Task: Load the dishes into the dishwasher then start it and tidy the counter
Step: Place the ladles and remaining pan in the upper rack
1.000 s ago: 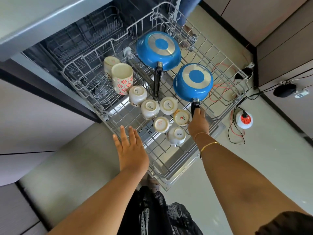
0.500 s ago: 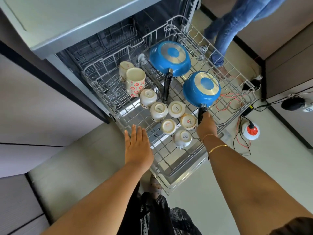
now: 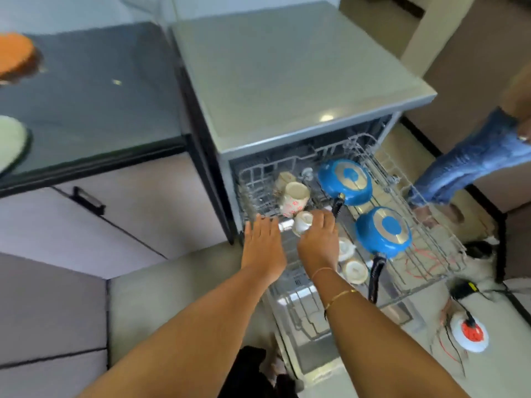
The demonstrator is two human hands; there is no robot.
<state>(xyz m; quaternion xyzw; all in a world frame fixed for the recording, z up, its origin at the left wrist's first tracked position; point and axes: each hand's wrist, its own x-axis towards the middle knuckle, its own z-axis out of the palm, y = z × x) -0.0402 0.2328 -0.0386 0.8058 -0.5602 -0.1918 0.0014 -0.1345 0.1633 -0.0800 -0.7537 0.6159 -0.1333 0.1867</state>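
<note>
Head view | left hand [image 3: 263,242]: forearm stretched forward, palm down, fingers straight, resting on near-left rim of rack [image 3: 448,254] | right hand [image 3: 317,239]: palm down over the cups, fingers against one cup [image 3: 303,222], grip cannot be told | rack drawn out of dishwasher [image 3: 287,76], carrying mug [image 3: 294,196], far pan [image 3: 344,180] and near pan [image 3: 383,231], both inverted.

Bright daylight, motion-blurred, with wide-angle edge distortion.
</note>
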